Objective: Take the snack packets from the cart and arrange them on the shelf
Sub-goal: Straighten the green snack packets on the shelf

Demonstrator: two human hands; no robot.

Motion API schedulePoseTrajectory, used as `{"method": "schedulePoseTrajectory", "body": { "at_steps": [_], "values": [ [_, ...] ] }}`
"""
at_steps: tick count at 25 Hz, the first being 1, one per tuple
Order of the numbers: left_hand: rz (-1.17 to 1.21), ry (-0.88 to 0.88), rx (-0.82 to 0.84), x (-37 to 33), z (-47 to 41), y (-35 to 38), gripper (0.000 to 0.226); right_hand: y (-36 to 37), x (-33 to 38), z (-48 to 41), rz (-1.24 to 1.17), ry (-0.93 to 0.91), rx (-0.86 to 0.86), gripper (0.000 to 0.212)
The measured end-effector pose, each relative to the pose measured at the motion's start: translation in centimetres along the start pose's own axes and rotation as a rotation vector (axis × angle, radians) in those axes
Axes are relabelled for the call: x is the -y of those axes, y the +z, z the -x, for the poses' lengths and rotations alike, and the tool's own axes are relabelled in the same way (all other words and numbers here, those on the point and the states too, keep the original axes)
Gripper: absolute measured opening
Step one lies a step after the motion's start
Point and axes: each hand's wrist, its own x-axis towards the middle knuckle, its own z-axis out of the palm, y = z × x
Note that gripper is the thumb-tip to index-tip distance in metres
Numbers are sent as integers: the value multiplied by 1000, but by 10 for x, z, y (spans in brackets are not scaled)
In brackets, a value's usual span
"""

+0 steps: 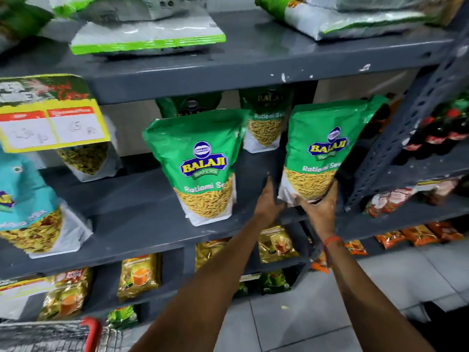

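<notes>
Packet (pixel 322 148) base on right hand (pixel 320 210) fingers (pixel 331 191); left hand (pixel 267 201) beside.

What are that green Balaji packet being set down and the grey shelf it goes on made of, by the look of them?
The green packet looks like glossy plastic film: it creases and catches light, and has a clear window showing the snack. The grey shelf seems to be painted metal: white chips mark the paint on a board above, and the upright has punched holes.

You face a grey metal shelf (pixel 142 212): one green sev packet (pixel 203 166) stands upright at centre, a teal packet (pixel 30 204) at nine o'clock.
</notes>
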Motion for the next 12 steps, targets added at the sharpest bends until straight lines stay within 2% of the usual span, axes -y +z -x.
{"method": "schedulePoseTrajectory", "body": {
  "at_steps": [2, 5, 8, 12],
  "values": [
    [-29, -12, 35, 3, -19, 10, 85, -15, -9, -19, 8, 11, 114, 106],
    [-75, 28, -20, 0, -31, 25, 63, -27, -20, -36, 10, 7, 117, 100],
    [-58, 75, -23, 1, -37, 30, 61, -28, -23, -38, -35, -3, 107, 100],
    [-76, 58, 13, 3, -40, 30, 64, -27, -26, -37, 22, -27, 76, 105]
  ]
}}
